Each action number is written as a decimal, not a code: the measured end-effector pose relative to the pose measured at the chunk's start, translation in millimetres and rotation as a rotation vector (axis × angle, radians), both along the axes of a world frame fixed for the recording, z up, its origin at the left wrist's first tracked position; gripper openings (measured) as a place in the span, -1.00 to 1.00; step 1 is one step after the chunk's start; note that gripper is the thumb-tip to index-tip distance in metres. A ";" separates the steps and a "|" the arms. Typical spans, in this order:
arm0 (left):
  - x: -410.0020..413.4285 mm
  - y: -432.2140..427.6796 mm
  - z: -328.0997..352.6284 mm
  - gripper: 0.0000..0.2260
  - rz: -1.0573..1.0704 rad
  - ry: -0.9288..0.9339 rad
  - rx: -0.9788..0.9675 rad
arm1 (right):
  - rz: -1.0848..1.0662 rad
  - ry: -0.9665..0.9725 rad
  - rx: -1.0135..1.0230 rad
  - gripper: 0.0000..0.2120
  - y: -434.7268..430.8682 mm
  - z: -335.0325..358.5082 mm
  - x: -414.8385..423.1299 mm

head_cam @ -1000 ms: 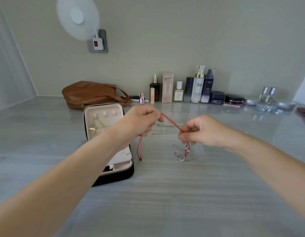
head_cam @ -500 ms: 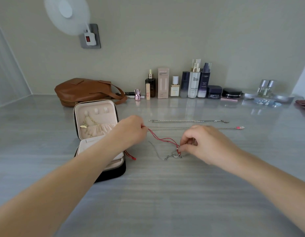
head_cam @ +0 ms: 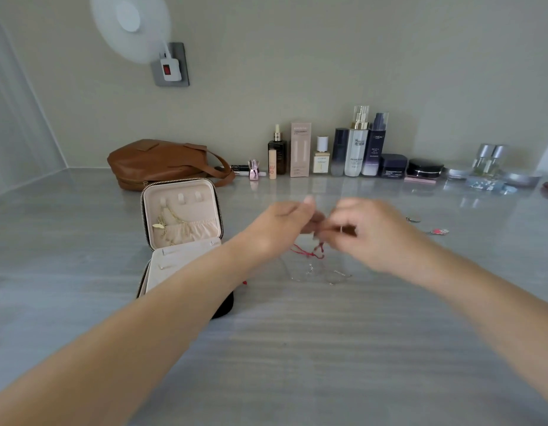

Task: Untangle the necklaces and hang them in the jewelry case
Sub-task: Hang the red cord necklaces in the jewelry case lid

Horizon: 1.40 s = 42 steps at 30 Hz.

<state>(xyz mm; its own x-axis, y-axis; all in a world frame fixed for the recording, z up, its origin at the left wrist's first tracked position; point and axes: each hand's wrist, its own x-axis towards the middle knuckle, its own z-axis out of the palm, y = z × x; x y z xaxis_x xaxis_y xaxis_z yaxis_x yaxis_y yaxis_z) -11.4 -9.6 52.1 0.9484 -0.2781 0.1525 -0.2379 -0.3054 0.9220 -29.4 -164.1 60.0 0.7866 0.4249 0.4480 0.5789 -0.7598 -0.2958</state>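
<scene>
On the grey streaked tabletop [head_cam: 297,348], left hand [head_cam: 285,222] and right hand [head_cam: 371,229] meet just right of the open jewelry case [head_cam: 202,210]. A red cord necklace [head_cam: 308,252] dangles below their blurred fingertips, so I cannot tell either grip. A silver chain [head_cam: 322,273] lies beneath. A brown bag [head_cam: 162,162] and cosmetic bottles [head_cam: 355,149] line the beige wall [head_cam: 328,56].

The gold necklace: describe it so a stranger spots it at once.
Find the brown bag at the back wall; the open jewelry case stands before it. The gold necklace hangs in its raised cream lid. It alone is gold, with a leaf-shaped charm; the red cord and silver chain lie outside the case.
</scene>
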 end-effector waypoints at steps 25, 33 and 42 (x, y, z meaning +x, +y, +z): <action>-3.7 36.5 -5.0 -0.82 -0.127 -0.162 0.786 | -0.490 0.487 -0.087 -0.73 -31.0 -11.4 3.4; -1.4 26.2 -8.2 -0.82 -0.206 -0.159 0.866 | -0.451 0.553 -0.094 -0.80 -52.3 -11.9 -2.1; -0.8 12.7 -10.7 -0.67 0.023 -0.188 0.839 | -0.379 0.643 -0.079 -0.83 -55.4 -13.2 -15.5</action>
<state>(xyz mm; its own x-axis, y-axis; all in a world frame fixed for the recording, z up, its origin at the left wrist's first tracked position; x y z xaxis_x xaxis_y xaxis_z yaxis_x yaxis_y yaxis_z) -12.2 3.0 41.4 0.9346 -0.3506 0.0602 -0.3498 -0.8750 0.3347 -44.9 -219.5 46.8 0.9819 0.0842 -0.1698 0.0045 -0.9060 -0.4233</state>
